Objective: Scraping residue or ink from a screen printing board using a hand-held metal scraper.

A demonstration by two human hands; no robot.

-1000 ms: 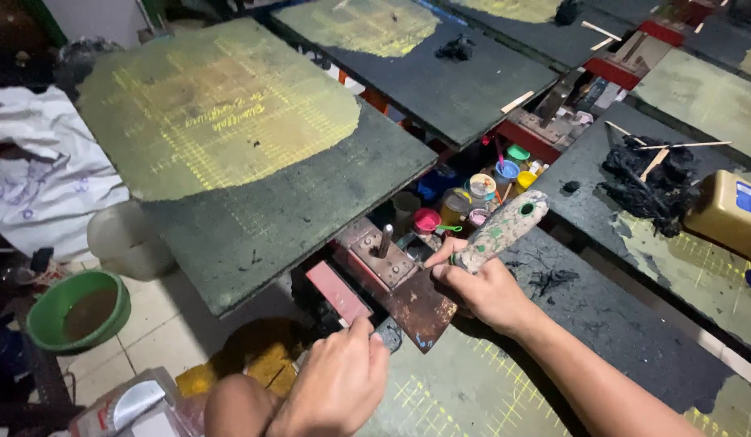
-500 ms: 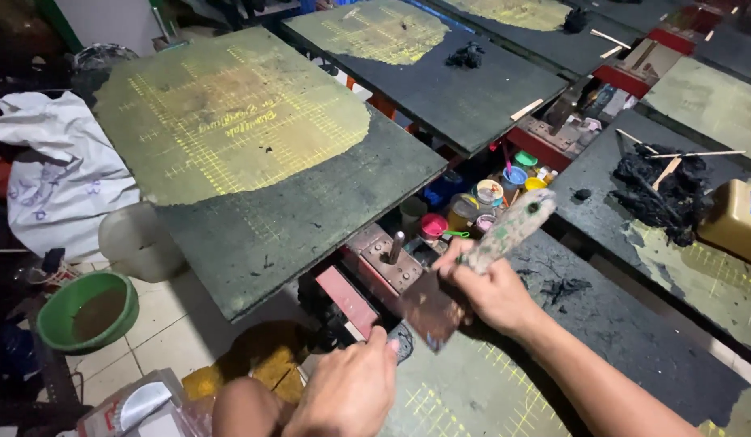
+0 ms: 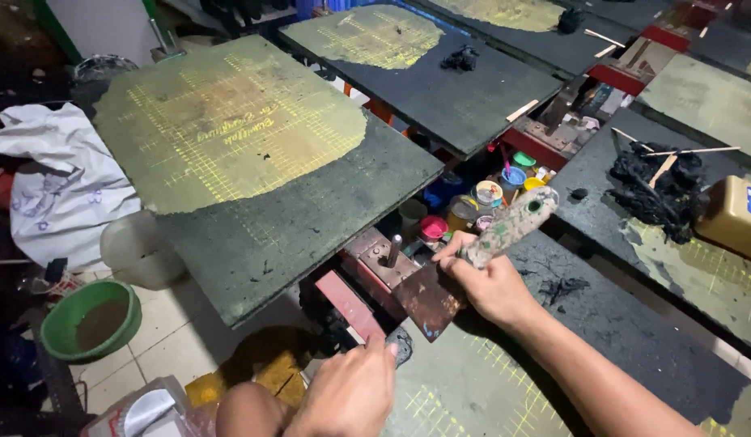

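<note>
At the far left a white cloth [image 3: 56,190] lies heaped, with a green bowl [image 3: 91,319] on the tiled floor nearer to me and a pale bucket [image 3: 141,252] just beside the big board [image 3: 262,170]. That board is dark, with a yellow-green gridded patch over most of its far part. Past it, farther off, sits a second board [image 3: 440,69] with a black rag [image 3: 460,58] on it.

My left hand [image 3: 347,396] is low in the middle, fingers pressed together and curled down on the near end of a red bar [image 3: 347,303] at the edge of the board in front of me; I can't tell how firmly it grips. Just right of the bar is a rusty bracket [image 3: 383,259] with a bolt standing up from it.

My right hand [image 3: 489,283] is closed around the paint-spattered handle of a scraper [image 3: 473,263], whose rusty blade points down and left, lying over the bracket's near side. The handle slants up to the right, towards a cluster of small paint pots [image 3: 489,198] between the boards.

Further right, a black clump [image 3: 659,186] with sticks lies on another board, a tan jug [image 3: 736,218] just beside it.
</note>
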